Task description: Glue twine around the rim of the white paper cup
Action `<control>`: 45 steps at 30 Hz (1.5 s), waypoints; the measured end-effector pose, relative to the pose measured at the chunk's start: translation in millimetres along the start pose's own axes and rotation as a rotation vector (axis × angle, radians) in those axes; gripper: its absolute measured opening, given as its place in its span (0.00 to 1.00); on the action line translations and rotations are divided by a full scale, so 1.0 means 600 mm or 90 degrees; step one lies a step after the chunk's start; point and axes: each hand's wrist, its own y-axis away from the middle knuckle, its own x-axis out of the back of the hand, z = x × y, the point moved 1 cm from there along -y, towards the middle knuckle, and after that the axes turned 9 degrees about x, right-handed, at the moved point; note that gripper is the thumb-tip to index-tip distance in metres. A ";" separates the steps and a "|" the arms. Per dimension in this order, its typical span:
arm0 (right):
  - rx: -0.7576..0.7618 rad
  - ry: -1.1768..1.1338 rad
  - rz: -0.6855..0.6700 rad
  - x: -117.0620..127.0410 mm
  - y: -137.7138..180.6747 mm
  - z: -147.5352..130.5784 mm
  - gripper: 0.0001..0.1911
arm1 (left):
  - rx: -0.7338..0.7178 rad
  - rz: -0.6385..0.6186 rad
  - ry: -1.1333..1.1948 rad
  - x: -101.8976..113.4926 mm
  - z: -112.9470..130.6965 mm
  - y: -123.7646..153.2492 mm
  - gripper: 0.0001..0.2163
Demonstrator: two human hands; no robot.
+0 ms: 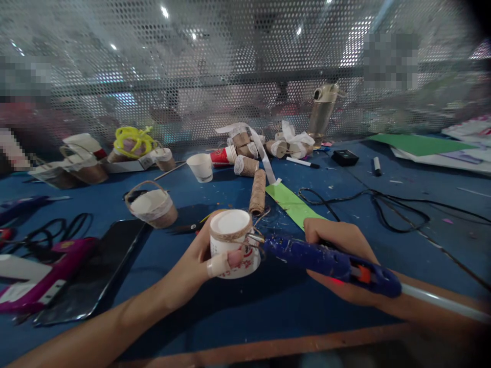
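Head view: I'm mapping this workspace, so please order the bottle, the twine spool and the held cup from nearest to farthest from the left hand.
1. Held cup: in the left hand.
2. Twine spool: just beyond the cup, slightly right.
3. Bottle: far back, to the right.

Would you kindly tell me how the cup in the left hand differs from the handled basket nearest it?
The cup shows mostly printed white wall; the basket is covered in white and brown. The basket has an arched handle; the cup shows none. Both are rounded.
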 end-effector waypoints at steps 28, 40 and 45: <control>-0.037 -0.014 0.018 0.001 -0.004 0.003 0.15 | -0.040 -0.076 0.042 0.008 -0.006 -0.011 0.24; -0.048 -0.036 0.002 0.001 -0.002 0.002 0.15 | -0.011 -0.057 0.035 0.006 -0.009 -0.009 0.24; -0.048 -0.045 -0.009 0.000 -0.002 -0.003 0.15 | 0.004 -0.059 0.045 0.002 -0.002 -0.006 0.27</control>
